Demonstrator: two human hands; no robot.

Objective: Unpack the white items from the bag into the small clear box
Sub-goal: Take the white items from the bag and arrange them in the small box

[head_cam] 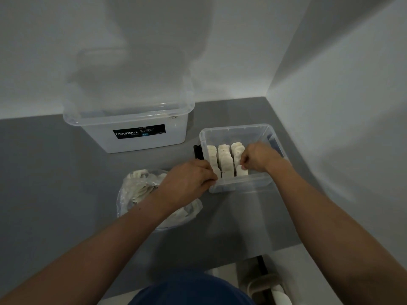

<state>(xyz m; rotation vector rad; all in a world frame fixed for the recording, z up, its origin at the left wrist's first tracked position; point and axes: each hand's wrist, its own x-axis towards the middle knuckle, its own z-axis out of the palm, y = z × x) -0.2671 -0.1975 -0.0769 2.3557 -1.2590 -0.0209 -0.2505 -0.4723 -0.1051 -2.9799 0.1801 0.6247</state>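
The right hand [258,158] reaches into the small clear box [239,187]. Its fingers are curled together, pinching a white item [242,171] at the near end of the box's right-hand row. The left hand [189,181] sits at the box's near left corner with its fingers curled; I cannot tell whether they grip the rim or the nearest piece of the left row. Three rows of white items [223,157] stand upright inside the box. The bag [132,194], holding more white pieces, lies just left of the box, under the left wrist. A large clear box [136,142] stands behind and to the left of the small one.
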